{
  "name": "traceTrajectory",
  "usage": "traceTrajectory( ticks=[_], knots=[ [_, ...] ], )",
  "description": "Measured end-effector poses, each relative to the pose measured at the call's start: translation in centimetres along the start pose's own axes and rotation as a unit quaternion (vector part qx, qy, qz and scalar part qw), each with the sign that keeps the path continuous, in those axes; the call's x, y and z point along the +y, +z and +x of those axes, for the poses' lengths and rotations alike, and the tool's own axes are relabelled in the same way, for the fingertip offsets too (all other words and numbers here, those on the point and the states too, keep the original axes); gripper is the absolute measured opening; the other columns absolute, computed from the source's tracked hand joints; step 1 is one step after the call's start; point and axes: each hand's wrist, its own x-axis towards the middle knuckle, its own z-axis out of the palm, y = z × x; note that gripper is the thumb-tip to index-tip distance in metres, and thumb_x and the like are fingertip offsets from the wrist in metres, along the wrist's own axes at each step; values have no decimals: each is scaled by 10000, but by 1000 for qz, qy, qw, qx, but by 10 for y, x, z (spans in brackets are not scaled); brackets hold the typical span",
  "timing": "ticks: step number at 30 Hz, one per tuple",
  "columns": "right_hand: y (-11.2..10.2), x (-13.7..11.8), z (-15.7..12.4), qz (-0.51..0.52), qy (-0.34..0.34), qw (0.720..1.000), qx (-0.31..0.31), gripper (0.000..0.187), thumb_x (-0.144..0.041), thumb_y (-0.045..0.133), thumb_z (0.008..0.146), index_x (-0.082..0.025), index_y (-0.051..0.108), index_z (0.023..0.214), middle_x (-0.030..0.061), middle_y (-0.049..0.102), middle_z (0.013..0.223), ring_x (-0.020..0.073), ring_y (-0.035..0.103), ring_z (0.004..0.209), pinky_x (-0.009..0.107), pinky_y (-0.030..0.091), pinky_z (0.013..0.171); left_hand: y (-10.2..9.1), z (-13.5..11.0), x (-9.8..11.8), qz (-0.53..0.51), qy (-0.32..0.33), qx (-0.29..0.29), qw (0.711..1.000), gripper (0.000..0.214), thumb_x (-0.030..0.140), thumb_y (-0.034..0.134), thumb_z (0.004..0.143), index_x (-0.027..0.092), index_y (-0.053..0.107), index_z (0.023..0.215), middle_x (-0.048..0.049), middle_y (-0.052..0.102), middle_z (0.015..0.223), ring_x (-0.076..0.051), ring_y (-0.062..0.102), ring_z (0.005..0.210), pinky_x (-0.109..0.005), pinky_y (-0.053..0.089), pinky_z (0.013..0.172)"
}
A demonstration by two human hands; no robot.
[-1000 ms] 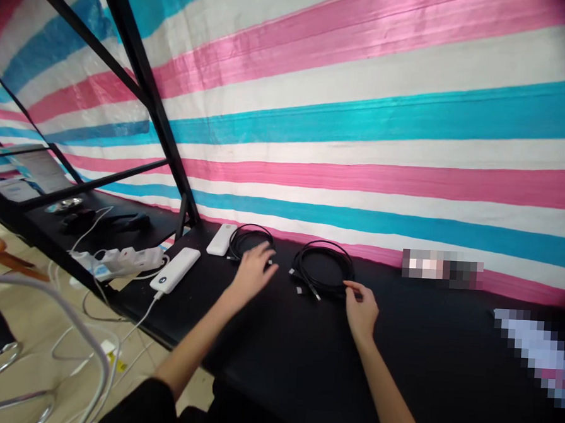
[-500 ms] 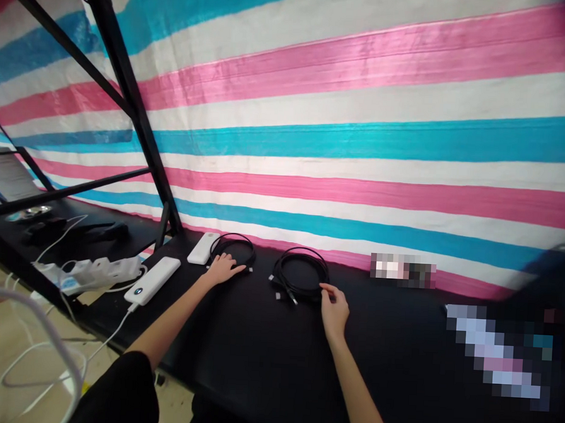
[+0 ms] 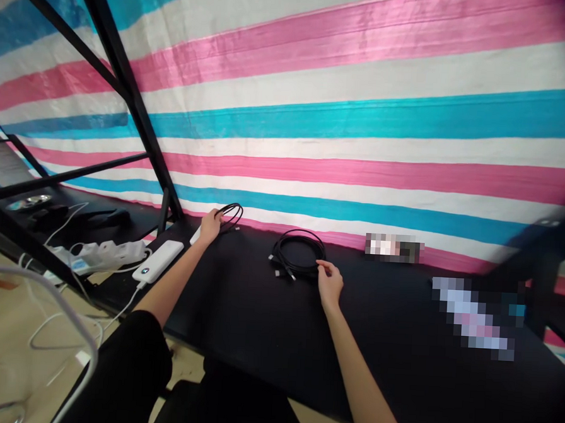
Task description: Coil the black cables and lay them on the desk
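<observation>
My left hand (image 3: 210, 226) is closed around one side of a small coiled black cable (image 3: 237, 214), which is tilted up off the table. A light connector end dangles at its right. Behind that hand, a white power bank (image 3: 195, 235) is mostly covered. A larger coil of black cable (image 3: 302, 273) lies flat on the black table, its connector ends showing at the front left. At this coil's right edge, my right hand (image 3: 330, 283) has thumb and fingertips pinched on the cable.
Another white power bank (image 3: 158, 261) with a white cable plugged in lies on the left. Beyond it are a loaded power strip (image 3: 112, 253) and a black metal frame (image 3: 140, 119). A striped plastic sheet (image 3: 360, 178) backs the table. Two blurred items lie on the right.
My left hand, earlier resting over the smaller coil on the table, has gripped it, lifted it and moved left over the white power bank. My right hand stays at the larger coil.
</observation>
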Motion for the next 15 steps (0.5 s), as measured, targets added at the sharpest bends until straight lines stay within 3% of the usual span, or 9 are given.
traceTrajectory(
  ticks=[10,12,15],
  knots=[
    [1,1,-2,9,-2,1000,-5,281,-280,474,648,-157,689,782,84,640,854,202,576,740,338,422,757,-8,-3,1,-117,-2,-22,993,295,317,424,817,123,645,804,-82,701,758,-172,642,701,-262,464,701],
    [0,0,-1,8,-1,1000,-2,280,-280,474,649,-155,687,781,86,640,847,204,576,740,338,424,748,-11,-3,8,-119,-3,-6,993,288,308,427,817,121,643,783,-83,695,735,-171,640,689,-258,461,693],
    [-2,-2,-1,7,-2,1000,7,278,-273,470,654,-149,681,784,88,640,840,201,576,729,341,426,739,-18,-11,23,-116,-8,52,992,338,327,373,853,121,637,899,-79,687,763,-165,628,663,-259,450,672]
  ],
)
